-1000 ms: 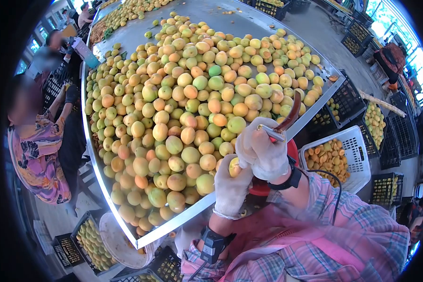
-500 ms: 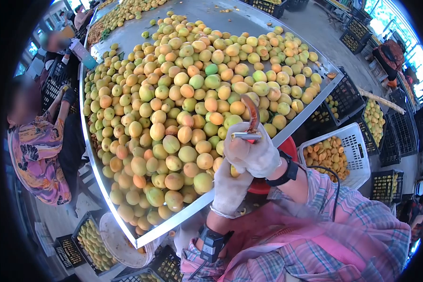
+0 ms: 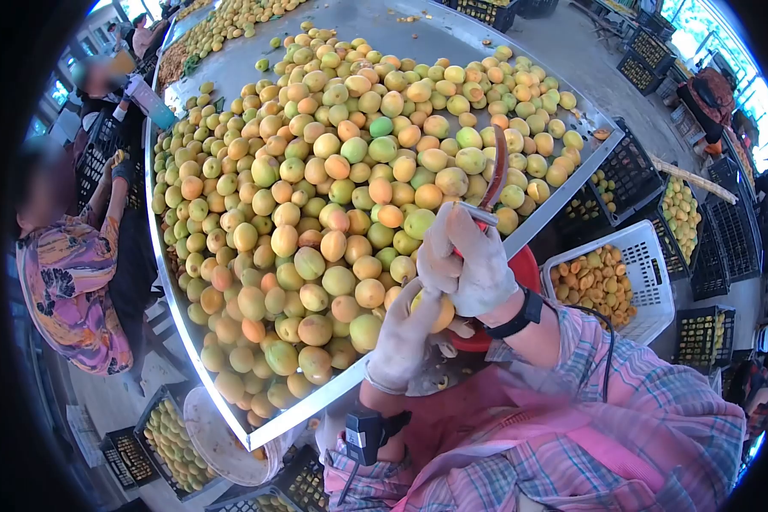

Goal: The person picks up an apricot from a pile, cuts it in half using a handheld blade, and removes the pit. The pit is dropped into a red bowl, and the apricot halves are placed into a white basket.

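Many yellow-green and orange fruits (image 3: pixel 316 213) lie heaped on a metal table (image 3: pixel 563 200). Near the table's front corner, my gloved left hand (image 3: pixel 404 337) is closed around one yellow fruit (image 3: pixel 439 312), partly hidden by the fingers. Just above and to the right, my gloved right hand (image 3: pixel 468 260) grips a tool with a curved brown part (image 3: pixel 497 171) pointing up and a short metal piece (image 3: pixel 476 212) by the fingers. The right hand's lower edge is close against the held fruit.
A red basin (image 3: pixel 525 271) sits below the table edge, beside a white basket (image 3: pixel 648 260) of orange fruit pieces. Black crates (image 3: pixel 627 175) stand at the right. A white bucket (image 3: pixel 222 439) is under the near corner. A person in a patterned shirt (image 3: pixel 77 273) works at the left.
The right hand has tilted, so the curved tool now points further up and right. The left hand has shifted slightly left and up, and the yellow fruit it holds shows more.
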### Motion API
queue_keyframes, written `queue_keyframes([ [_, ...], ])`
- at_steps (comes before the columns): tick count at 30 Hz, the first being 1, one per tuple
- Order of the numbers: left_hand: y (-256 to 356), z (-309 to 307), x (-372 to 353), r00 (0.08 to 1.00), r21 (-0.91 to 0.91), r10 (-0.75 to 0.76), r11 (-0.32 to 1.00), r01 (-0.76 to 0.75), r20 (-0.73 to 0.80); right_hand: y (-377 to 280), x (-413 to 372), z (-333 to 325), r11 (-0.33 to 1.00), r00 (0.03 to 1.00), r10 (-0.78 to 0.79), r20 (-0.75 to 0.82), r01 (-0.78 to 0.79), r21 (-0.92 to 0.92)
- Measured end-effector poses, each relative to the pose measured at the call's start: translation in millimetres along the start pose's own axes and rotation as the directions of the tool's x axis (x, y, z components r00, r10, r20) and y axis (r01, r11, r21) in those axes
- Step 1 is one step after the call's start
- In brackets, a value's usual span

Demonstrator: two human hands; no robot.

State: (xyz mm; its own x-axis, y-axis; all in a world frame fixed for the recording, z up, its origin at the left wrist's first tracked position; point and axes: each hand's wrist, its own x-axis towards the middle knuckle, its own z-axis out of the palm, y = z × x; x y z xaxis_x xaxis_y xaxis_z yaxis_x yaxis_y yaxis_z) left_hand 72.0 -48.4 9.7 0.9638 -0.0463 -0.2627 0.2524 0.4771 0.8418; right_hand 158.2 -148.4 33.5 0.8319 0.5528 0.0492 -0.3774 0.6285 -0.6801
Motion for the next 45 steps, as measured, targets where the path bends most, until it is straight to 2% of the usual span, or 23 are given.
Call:
queue_keyframes([
  [6,-20.9,-1.5,-2.6,0.995,0.224,0.045,0.974,-0.024,-0.090,2.7,-5.2,-17.6,0.755,0.983,-0.162,-0.089,0.065,-0.652],
  [9,-24.2,-0.1,0.8,0.987,0.164,-0.018,0.985,0.044,-0.158,5.1,-9.2,-13.2,0.096,0.879,-0.414,0.237,0.301,-0.949],
  [11,-22.5,4.3,1.9,0.977,0.112,-0.029,0.992,0.053,-0.212,7.8,-12.8,-10.5,-0.405,0.761,-0.412,0.501,0.340,-0.849],
  [13,-18.7,7.7,1.0,0.851,0.669,0.525,0.636,-0.384,-0.010,9.3,-18.2,-13.1,-0.427,0.825,-0.314,0.470,0.319,-0.846],
  [15,-14.6,1.9,0.7,0.946,0.481,0.314,0.843,-0.241,-0.076,11.0,-20.1,-12.6,0.407,0.971,0.034,-0.238,-0.230,-0.884],
  [16,-13.5,-1.1,0.0,0.994,0.260,0.078,0.964,-0.054,-0.083,15.1,-23.5,-16.0,0.406,0.971,0.035,-0.238,-0.232,-0.884],
  [18,-16.9,-4.7,0.4,0.996,0.177,0.055,0.983,-0.042,-0.067,22.0,-28.0,-21.7,0.584,0.995,-0.096,0.001,0.057,-0.810],
  [19,-19.6,-7.2,1.1,0.998,0.094,0.033,0.995,-0.029,-0.050,20.8,-27.2,-23.7,0.583,0.995,-0.096,0.001,0.057,-0.810],
  [21,-27.3,-16.6,1.5,1.000,-0.028,-0.020,0.999,0.020,0.004,11.5,-20.3,-17.0,0.016,0.745,-0.334,0.577,0.616,-0.787],
  [22,-30.3,-20.2,1.8,0.996,-0.147,-0.067,0.986,0.076,0.065,13.3,-21.8,-17.9,0.017,0.746,-0.331,0.578,0.617,-0.786],
  [26,-32.9,-19.7,4.4,0.984,-0.202,-0.161,0.964,0.172,0.071,31.9,-37.9,-28.2,0.426,0.903,-0.265,0.338,0.424,-0.799],
  [27,-31.0,-12.6,5.0,0.986,0.123,0.155,0.979,-0.162,0.061,32.9,-39.0,-28.7,0.517,0.932,-0.231,0.280,0.361,-0.776],
  [28,-27.5,-7.7,4.2,0.885,0.422,0.441,0.781,-0.461,0.151,30.5,-35.8,-30.3,0.517,0.931,-0.231,0.282,0.363,-0.775],
  [29,-20.6,-5.2,0.0,0.884,0.422,0.442,0.780,-0.462,0.150,24.5,-29.2,-28.8,0.361,0.839,-0.275,0.470,0.543,-0.758],
  [31,-7.5,-2.5,-9.2,0.998,0.166,0.025,0.986,-0.015,-0.061,19.4,-27.9,-25.4,0.195,0.713,-0.284,0.641,0.697,-0.690],
  [33,-3.9,-8.7,-1.0,0.993,-0.046,-0.114,0.993,0.113,-0.024,15.8,-30.9,-22.5,0.857,0.943,-0.218,0.253,0.309,-0.413],
  [34,-1.9,-10.7,2.2,0.970,-0.250,-0.241,0.937,0.243,0.041,12.1,-29.7,-20.6,0.856,0.942,-0.221,0.254,0.312,-0.413],
  [37,4.3,-11.0,1.8,0.973,-0.271,-0.217,0.944,0.190,-0.073,-2.6,-22.9,-14.4,0.931,0.929,-0.337,0.152,0.353,-0.090],
  [38,8.5,1.7,-1.4,0.949,-0.005,0.008,1.000,-0.011,-0.316,-7.7,-28.1,-12.0,0.684,0.912,-0.405,0.065,0.349,-0.640],
  [39,9.7,0.0,-2.8,0.949,-0.002,0.009,1.000,-0.010,-0.314,-4.0,-29.9,-13.3,0.684,0.910,-0.409,0.063,0.352,-0.639],
  [41,10.7,-5.3,-8.2,0.929,0.439,0.204,0.897,-0.051,-0.310,5.4,-29.1,-14.9,0.130,0.915,-0.303,0.267,0.317,-0.939],
  [42,-0.5,-9.9,-3.9,0.915,0.235,0.283,0.947,-0.219,-0.287,4.2,-24.7,-7.3,-0.300,0.738,-0.373,0.562,0.477,-0.826],
  [45,-3.2,-1.8,2.8,0.909,0.113,0.191,0.981,-0.160,-0.370,18.4,-33.7,-4.6,-0.058,0.929,-0.197,0.313,0.308,-0.950],
])
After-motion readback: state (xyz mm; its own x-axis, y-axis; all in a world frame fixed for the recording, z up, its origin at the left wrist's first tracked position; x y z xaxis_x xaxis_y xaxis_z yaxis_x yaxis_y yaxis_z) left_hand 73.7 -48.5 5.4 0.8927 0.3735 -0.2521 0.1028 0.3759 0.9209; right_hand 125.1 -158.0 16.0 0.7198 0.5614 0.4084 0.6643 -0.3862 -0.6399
